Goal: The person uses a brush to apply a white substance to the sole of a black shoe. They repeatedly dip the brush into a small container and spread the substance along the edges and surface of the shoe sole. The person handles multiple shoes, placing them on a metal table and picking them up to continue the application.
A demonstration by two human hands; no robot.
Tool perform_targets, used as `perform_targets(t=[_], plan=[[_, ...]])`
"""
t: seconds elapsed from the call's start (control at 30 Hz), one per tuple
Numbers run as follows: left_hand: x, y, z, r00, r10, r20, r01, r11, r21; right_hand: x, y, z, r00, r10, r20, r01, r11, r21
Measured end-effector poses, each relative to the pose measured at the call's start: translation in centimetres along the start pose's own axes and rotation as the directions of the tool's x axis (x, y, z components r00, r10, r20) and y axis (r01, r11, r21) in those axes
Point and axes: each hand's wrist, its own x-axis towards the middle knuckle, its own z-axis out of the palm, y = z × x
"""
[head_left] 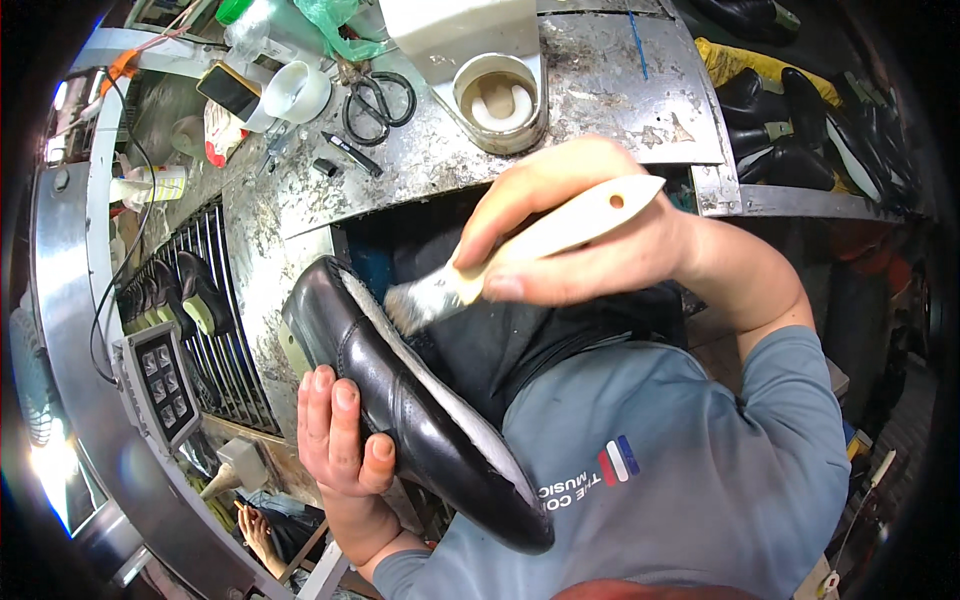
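My left hand (345,435) holds a glossy black leather shoe (400,400) from its outer side, fingers and thumb pressed against the upper. The shoe is tipped on its side, and its pale, rough underside edge (455,425) faces right; most of the underside is turned out of sight. In my right hand (625,255) is a flat paintbrush (560,230) with a pale wooden handle, gripped between thumb and fingers. Its whitish bristles point down-left at the upper part of that edge. I cannot tell whether they touch it.
Beyond my hands, a metal workbench (610,110) carries a round cup of cloudy liquid (497,95), black scissors (378,108), a marker (352,153) and a white plastic cup (297,92). Black shoes (790,130) lie at right; others (200,290) stand by a rack. Another person's hand (258,535) shows lower left.
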Motion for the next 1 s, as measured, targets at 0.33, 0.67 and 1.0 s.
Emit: perform_targets(t=[0.33, 0.67, 1.0], plan=[[1.2, 1.6, -1.4, 0.993, -0.097, 0.071, 0.096, 0.995, 0.019, 2.8, 0.7, 2.1, 0.971, -0.208, -0.114, 0.203, 0.978, -0.052], [1.5, 0.8, -1.0, 0.998, -0.049, 0.041, 0.047, 0.998, 0.035, 1.8, -0.9, 1.5, 0.977, -0.207, 0.052, 0.205, 0.978, 0.030], [1.3, -1.5, 0.6, 1.000, 0.010, 0.007, -0.011, 0.989, 0.149, 0.3, -3.8, 1.2, 0.962, -0.255, 0.101, 0.263, 0.962, -0.074]])
